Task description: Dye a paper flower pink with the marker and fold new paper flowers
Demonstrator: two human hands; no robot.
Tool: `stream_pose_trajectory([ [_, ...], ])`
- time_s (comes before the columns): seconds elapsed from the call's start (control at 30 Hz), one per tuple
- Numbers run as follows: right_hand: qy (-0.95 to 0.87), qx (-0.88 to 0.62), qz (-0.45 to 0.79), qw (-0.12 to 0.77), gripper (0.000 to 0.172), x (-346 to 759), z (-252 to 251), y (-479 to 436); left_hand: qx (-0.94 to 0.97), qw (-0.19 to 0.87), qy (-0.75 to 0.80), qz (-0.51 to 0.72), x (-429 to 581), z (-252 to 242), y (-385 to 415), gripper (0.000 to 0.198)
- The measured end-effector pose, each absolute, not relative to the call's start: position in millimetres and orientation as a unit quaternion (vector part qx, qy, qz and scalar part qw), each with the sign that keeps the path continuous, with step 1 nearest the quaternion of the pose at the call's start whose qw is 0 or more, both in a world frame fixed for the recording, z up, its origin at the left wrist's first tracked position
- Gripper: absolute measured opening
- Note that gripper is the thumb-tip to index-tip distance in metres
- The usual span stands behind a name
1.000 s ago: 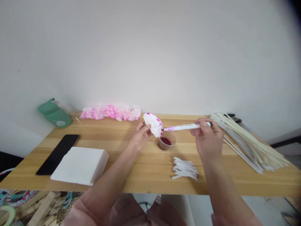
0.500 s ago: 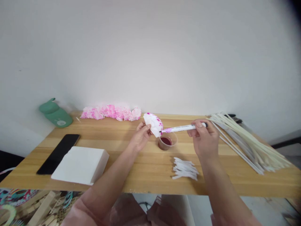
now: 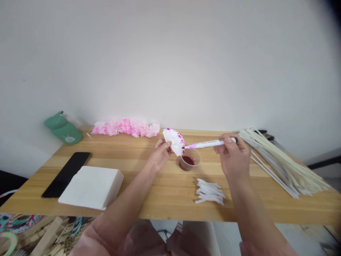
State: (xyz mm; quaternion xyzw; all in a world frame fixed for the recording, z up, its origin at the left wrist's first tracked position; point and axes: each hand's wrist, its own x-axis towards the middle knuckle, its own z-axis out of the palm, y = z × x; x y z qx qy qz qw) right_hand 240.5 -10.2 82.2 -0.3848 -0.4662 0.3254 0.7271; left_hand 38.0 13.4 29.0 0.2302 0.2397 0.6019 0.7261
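Observation:
My left hand (image 3: 160, 153) pinches a fan-shaped piece of white tissue paper (image 3: 174, 142) by its narrow end. Magenta dabs run along the paper's curved edge. In my right hand (image 3: 233, 153) is a white marker pen (image 3: 210, 143), held near its back end, its dark tip at the paper's lower right edge. Purple stains show on the pen near the tip. Just below the paper stands a clear plastic cup (image 3: 197, 160) with dark red liquid (image 3: 188, 160) in it. A small pile of white strips (image 3: 210, 191) lies in front of the cup.
Pink-and-white ruffled paper pieces (image 3: 125, 127) line the wall side of the wooden table (image 3: 170, 192). To the left are a green bottle (image 3: 64, 128), a black phone (image 3: 66, 174) and a white block (image 3: 89, 186). A bundle of long pale strips (image 3: 285, 163) lies at right.
My right hand has shifted slightly right with the marker pen, and its tip has moved a little up along the paper's edge. My left hand and the paper are almost unmoved.

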Motion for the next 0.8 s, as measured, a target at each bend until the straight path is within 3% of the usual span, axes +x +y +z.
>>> stream_pose_trajectory([
  [0.8, -0.46, -0.38, 0.343, 0.726, 0.014, 240.1, 74.7, -7.6, 0.236, 0.729, 0.236, 0.597, 38.4, 27.1, 14.2, 0.03],
])
